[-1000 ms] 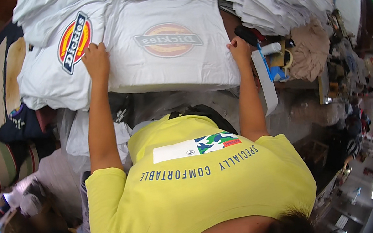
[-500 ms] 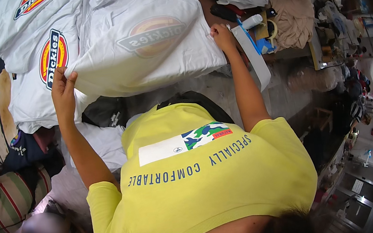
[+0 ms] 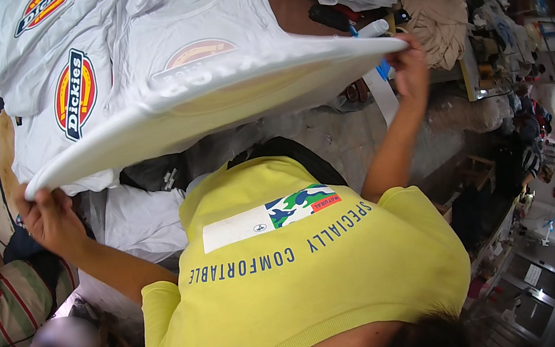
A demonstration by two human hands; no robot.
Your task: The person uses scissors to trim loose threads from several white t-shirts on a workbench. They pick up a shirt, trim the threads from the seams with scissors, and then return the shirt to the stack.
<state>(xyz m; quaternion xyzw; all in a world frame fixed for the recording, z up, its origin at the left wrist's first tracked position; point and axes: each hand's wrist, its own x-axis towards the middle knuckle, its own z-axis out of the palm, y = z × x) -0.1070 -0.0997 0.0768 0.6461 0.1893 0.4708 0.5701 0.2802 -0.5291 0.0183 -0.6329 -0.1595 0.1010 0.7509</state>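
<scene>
One thin white fabric garment (image 3: 210,108) fills the head view's upper middle, near edge lifted, far part right of a white fabric shirt with a red-and-yellow print (image 3: 76,96). A loose pinch could drop a corner — or the cloth could snag on the white cylindrical roll (image 3: 373,29). The left hand (image 3: 54,223) pinches one end of the edge, fingertips together; the right hand (image 3: 409,71) grips the other — equally closed.
</scene>
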